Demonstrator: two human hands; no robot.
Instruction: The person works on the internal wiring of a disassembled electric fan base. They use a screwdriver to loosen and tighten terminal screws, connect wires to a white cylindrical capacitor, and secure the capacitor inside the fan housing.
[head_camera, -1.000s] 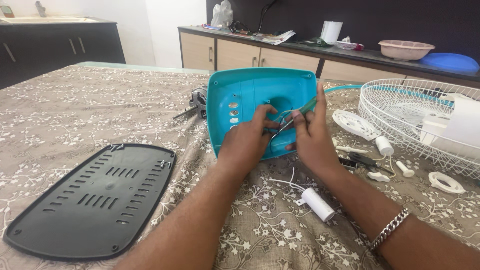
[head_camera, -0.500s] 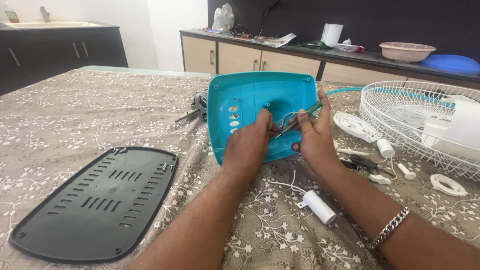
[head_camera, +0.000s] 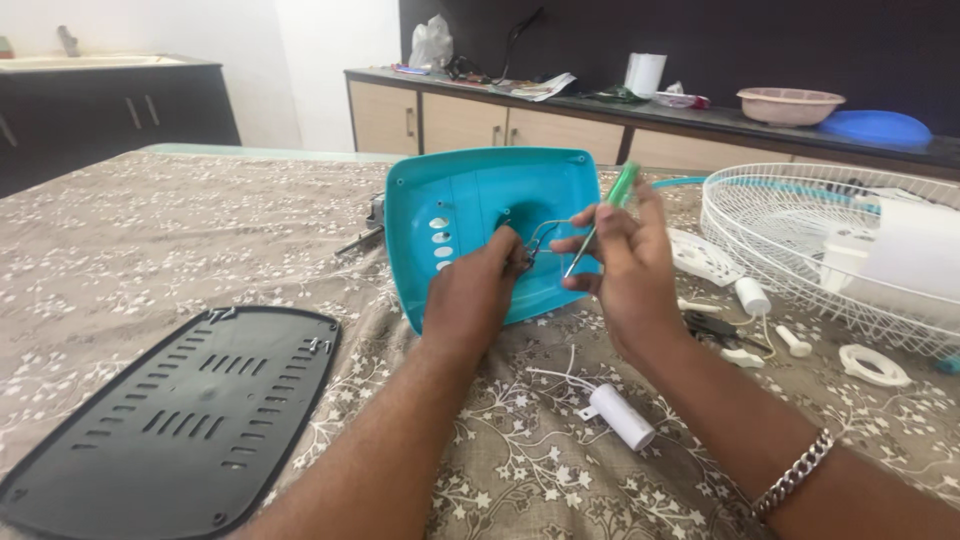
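Head view: in the middle of the frame a teal plastic housing (head_camera: 480, 225) stands tilted on its lower edge on a counter covered with a flowered cloth (head_camera: 150, 240). The left hand (head_camera: 470, 300) rests against the housing's inner face, its fingers curled shut around thin wires (head_camera: 545, 232) that loop out of the panel. Just to its right, the right hand (head_camera: 625, 270) has its fingers pinched closed on a screwdriver (head_camera: 603, 215) with a green handle; the handle points up and right, and the metal tip slants down toward the lower part of the housing.

Lower left of the frame, a dark slotted cover plate (head_camera: 175, 420) lies flat on the cloth, well apart from the hands. Below the right hand lies a white cylindrical capacitor (head_camera: 620, 416) with thin white leads. At the right edge lies a white wire fan guard (head_camera: 810, 240), with small white plastic parts (head_camera: 790, 340) near it. A chain bracelet (head_camera: 795, 475) shows on the right wrist.
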